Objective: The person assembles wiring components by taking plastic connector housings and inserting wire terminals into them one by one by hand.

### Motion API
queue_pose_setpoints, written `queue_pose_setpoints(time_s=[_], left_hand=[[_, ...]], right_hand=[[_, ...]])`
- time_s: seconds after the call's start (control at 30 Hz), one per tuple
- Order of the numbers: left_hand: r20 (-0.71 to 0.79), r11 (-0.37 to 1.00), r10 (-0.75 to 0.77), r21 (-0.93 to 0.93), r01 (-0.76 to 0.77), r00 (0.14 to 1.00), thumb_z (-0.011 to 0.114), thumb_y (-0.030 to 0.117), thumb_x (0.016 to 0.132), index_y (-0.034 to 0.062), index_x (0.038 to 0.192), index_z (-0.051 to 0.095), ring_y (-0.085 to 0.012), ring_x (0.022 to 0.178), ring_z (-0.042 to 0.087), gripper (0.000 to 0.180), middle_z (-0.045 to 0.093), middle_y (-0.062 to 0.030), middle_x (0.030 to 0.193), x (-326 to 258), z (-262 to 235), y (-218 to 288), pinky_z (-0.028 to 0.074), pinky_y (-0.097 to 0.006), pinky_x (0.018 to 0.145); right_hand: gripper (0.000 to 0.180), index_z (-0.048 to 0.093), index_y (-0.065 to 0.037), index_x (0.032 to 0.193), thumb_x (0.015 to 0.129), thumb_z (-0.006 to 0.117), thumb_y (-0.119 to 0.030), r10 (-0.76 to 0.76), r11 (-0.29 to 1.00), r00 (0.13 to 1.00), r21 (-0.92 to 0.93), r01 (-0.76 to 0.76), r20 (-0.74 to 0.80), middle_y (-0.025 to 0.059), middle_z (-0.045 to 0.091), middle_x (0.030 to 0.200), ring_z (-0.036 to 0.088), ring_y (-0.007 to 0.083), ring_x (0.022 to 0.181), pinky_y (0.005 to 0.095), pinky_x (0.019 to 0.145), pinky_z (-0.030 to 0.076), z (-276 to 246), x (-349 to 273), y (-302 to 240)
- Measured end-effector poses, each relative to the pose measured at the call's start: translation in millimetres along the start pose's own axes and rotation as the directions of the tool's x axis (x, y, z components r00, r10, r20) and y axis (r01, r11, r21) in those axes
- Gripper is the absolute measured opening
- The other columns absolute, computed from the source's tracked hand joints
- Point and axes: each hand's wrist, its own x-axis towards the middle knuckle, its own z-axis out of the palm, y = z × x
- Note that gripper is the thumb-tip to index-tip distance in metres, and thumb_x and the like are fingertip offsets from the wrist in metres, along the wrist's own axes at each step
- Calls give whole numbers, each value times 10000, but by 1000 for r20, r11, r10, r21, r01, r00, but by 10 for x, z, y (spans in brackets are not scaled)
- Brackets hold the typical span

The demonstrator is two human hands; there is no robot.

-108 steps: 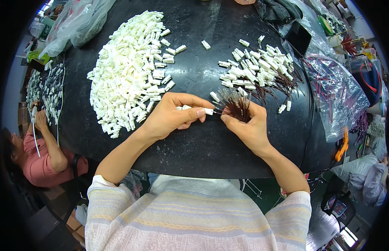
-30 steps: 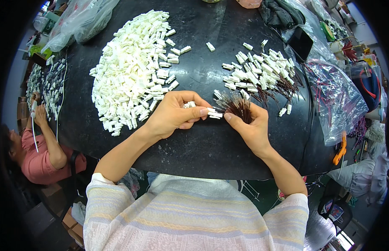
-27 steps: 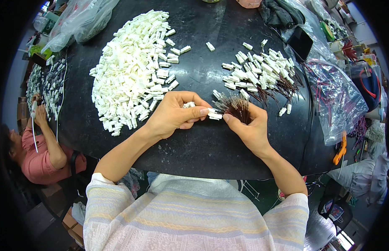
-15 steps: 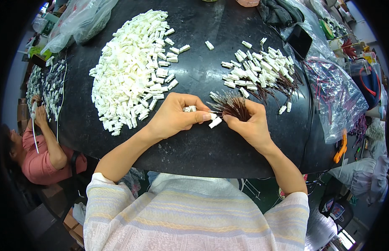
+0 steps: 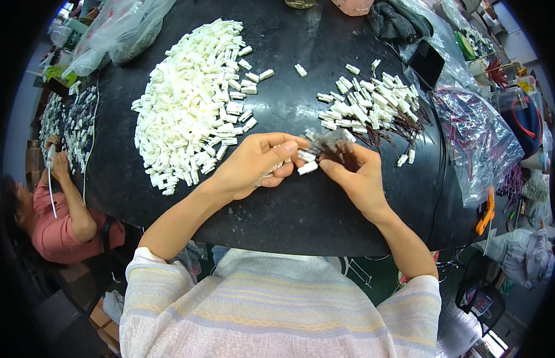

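Gripping a fanned bundle of thin dark-brown wires (image 5: 350,160), the right hand (image 5: 356,178) closes around its lower part, which leaves the pale, blurred tips free and spread toward the other hand. The left hand (image 5: 251,165) is curled around a few small white plastic blocks (image 5: 272,172), apparently so that the palm serves as a small store while thumb and forefinger stay near the wire tips. Between the hands, just beside the right thumb, sits one small white oblong block (image 5: 308,167); whether a wire holds it there I cannot tell.

Both hands work low over the near part of the black, smooth-topped desk (image 5: 289,221), between two groups. On the left lies a large heap of loose white plastic blocks (image 5: 188,107), beside the left hand and seemingly placed for it to reach. Beyond the right hand lies a smaller pile of white blocks with brown wires (image 5: 376,102), the wires trailing mostly toward the right; lying apart, it seems meant not to mix with the loose heap.
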Motion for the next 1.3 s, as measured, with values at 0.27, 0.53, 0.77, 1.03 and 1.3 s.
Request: queue_pose_setpoints(time_s=[0.27, 0.53, 0.77, 1.03, 1.3], left_hand=[[77, 986, -58, -155, 69, 995, 473, 89, 867, -116, 1154, 410, -27, 484, 379, 359, 552, -152, 806, 20, -72, 35, 294, -131, 363], [63, 994, 21, 103, -28, 998, 545, 87, 844, -70, 1045, 541, -24, 548, 400, 255, 553, -83, 760, -13, -116, 30, 282, -126, 392], [-10, 991, 90, 100, -89, 996, 540, 55, 838, -61, 1017, 565, -22, 550, 397, 215, 546, -65, 764, -15, -88, 13, 290, -126, 411], [-47, 970, 153, 197, -141, 987, 575, 19, 807, -65, 962, 587, -32, 509, 401, 177, 538, -38, 667, -15, -102, -2, 276, -151, 403], [-59, 967, 164, 208, -149, 985, 582, 19, 802, -52, 950, 598, -33, 488, 389, 165, 528, -28, 648, -18, -96, -20, 266, -161, 406]], right_hand=[[90, 584, 26, 848, 800, 581, -50, -16, 998, 993, -62, 9, -117, 3, 575, 711, 489, 37, 629, 185, 562, 379, -89, -4, -52], [66, 576, 20, 808, 789, 583, -43, -18, 1000, 994, -3, 18, -108, 13, 568, 636, 504, 41, 578, 181, 527, 378, -63, 8, -18], [81, 578, 18, 823, 802, 580, -60, -61, 997, 994, -47, 57, -88, 20, 575, 641, 505, 49, 589, 197, 537, 389, -30, -20, 28], [79, 566, 22, 805, 792, 591, -52, -74, 997, 996, 0, 74, -49, 7, 560, 652, 468, 37, 583, 196, 515, 357, -29, -17, 47], [88, 547, 21, 750, 765, 612, -36, -55, 998, 998, -32, 54, -39, -34, 483, 614, 382, 19, 557, 195, 469, 289, -29, -25, 50]])
